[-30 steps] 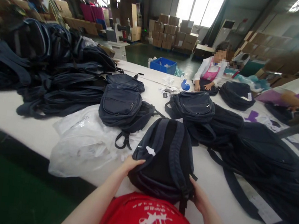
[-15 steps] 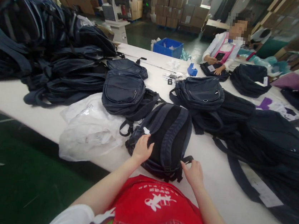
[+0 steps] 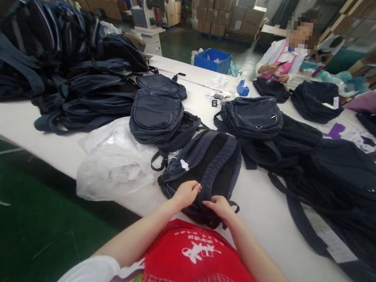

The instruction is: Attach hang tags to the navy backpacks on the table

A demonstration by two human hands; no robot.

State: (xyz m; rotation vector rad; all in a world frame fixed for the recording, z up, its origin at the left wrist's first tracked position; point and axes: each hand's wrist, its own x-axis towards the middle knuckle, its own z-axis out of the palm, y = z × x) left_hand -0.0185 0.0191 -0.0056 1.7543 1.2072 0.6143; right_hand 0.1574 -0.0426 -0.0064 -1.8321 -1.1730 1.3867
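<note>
A dark navy backpack [image 3: 225,159] lies on the table in front of me, its black back panel and two shoulder straps facing up. A small white tag [image 3: 184,164] rests on its left strap. My left hand [image 3: 187,194] is closed in a pinch over the lower back panel, beside the right-hand shoulder strap [image 3: 210,179]; what its fingertips hold is too small to tell. Close by on the right, my right hand [image 3: 219,206] is closed at the lower end of that strap, thumb pointing left. The strap's lower end is partly hidden by this hand.
Navy backpacks are heaped on the left [image 3: 102,90] and right [image 3: 347,177]. A clear plastic bag [image 3: 113,173] hangs over the table's front edge. Farther back are a blue tape dispenser [image 3: 243,88], a blue bin [image 3: 212,61] and a co-worker [image 3: 280,61] in a pink apron.
My left hand has moved down and right from the backpack's left strap. My right hand has left the loose webbing at the right edge and moved inward, near the left hand.
</note>
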